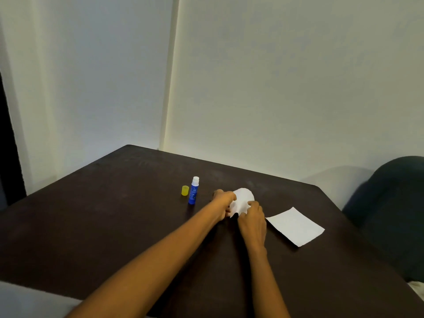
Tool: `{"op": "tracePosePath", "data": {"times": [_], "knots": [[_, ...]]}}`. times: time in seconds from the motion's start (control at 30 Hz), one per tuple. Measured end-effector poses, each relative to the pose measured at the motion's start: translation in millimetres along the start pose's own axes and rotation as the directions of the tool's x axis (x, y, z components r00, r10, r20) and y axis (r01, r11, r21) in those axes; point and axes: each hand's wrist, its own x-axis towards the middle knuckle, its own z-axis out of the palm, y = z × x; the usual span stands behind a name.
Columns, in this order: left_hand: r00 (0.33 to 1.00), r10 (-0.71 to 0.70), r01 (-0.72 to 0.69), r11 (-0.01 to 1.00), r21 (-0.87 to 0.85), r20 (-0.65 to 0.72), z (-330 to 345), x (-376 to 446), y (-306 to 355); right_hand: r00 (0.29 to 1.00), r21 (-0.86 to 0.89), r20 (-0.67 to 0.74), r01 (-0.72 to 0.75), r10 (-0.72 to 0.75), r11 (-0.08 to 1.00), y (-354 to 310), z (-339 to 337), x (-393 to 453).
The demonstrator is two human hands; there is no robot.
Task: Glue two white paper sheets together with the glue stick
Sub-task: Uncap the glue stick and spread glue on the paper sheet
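Observation:
A white paper sheet (242, 199) is lifted and curled off the dark table (114, 226), held between both hands. My left hand (223, 200) grips its left edge and my right hand (252, 220) grips its near right edge. A second white paper sheet (296, 226) lies flat on the table just right of my right hand. The blue glue stick (193, 191) stands upright and uncapped, with its white tip showing, a little left of my left hand. Its yellow cap (185, 190) stands beside it on the left.
The table sits in a corner of pale walls (275, 88). A dark blue upholstered seat (394, 203) rises past the table's right edge. A pale surface (27, 301) shows at the bottom left, below the table's near edge.

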Motion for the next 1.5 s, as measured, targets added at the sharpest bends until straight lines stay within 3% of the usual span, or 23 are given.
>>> {"op": "tracePosePath", "data": {"times": [0.2, 0.33, 0.47, 0.57, 0.67, 0.77, 0.83, 0.9, 0.97, 1.03, 1.17, 1.27, 1.37, 1.5], "knots": [[0.999, 0.035, -0.026, 0.967, 0.255, -0.031, -8.4, 6.0, -3.5, 0.998, -0.023, -0.046, 0.034, -0.035, 0.999, -0.4, -2.4, -1.7], [1.000, -0.014, 0.014, 0.970, 0.242, -0.003, -16.2, -0.3, -5.6, 0.996, -0.033, -0.036, 0.080, -0.081, 0.996, -0.6, -4.0, -7.6], [0.999, 0.045, -0.047, 0.991, 0.123, 0.020, -30.8, -8.8, -10.7, 0.991, -0.012, -0.056, 0.123, -0.124, 0.992, 0.2, -5.1, -18.1], [0.992, 0.059, -0.066, 0.996, 0.066, 0.108, -45.2, -24.5, -21.2, 0.995, 0.235, -0.093, 0.044, -0.022, 0.971, -1.8, -9.8, -28.6], [0.980, 0.073, -0.075, 0.997, 0.006, 0.183, -66.4, -41.0, -28.8, 0.989, 0.469, 0.064, -0.149, 0.135, 0.870, -10.5, -14.1, -37.9], [0.982, 0.119, -0.131, 0.989, 0.070, 0.149, -88.8, -48.4, -35.8, 0.973, 0.387, 0.212, -0.171, 0.093, 0.906, -18.0, -11.9, -45.6], [0.984, 0.143, -0.172, 0.906, 0.386, 0.104, -103.7, -52.2, -38.1, 0.969, 0.329, 0.242, -0.123, 0.043, 0.936, -24.9, -5.8, -50.0], [0.977, 0.202, -0.185, 0.678, 0.711, 0.062, -116.9, -54.1, -39.2, 0.969, 0.291, 0.248, -0.083, 0.009, 0.953, -33.1, -1.7, -52.3], [0.936, 0.351, -0.205, 0.494, 0.845, 0.022, -130.7, -53.0, -40.6, 0.969, 0.237, 0.247, -0.043, -0.017, 0.970, -41.2, 1.0, -51.9], [0.891, 0.452, -0.234, 0.398, 0.887, 0.032, -144.7, -50.2, -43.4, 0.967, 0.156, 0.251, 0.007, -0.047, 0.988, -44.7, 4.5, -49.6], [0.885, 0.438, -0.332, 0.354, 0.874, 0.158, -173.5, -36.8, -58.4, 0.964, 0.014, 0.260, 0.046, -0.048, 0.999, -48.3, 7.0, -47.6], [0.845, 0.502, -0.395, 0.354, 0.848, 0.184, -182.6, -26.0, -65.6, 0.987, -0.087, 0.119, 0.121, -0.111, 0.989, -55.4, 10.2, -42.5], [0.830, 0.520, -0.413, 0.335, 0.847, 0.199, -179.5, -16.7, -66.5, 0.988, 0.037, 0.007, 0.154, -0.155, 0.987, -68.5, 24.2, -30.6], [0.825, 0.534, -0.409, 0.341, 0.846, 0.183, -178.4, -9.3, -69.2, 0.986, 0.215, 0.129, 0.081, -0.110, 0.973, -91.7, 52.7, -12.0]]}}
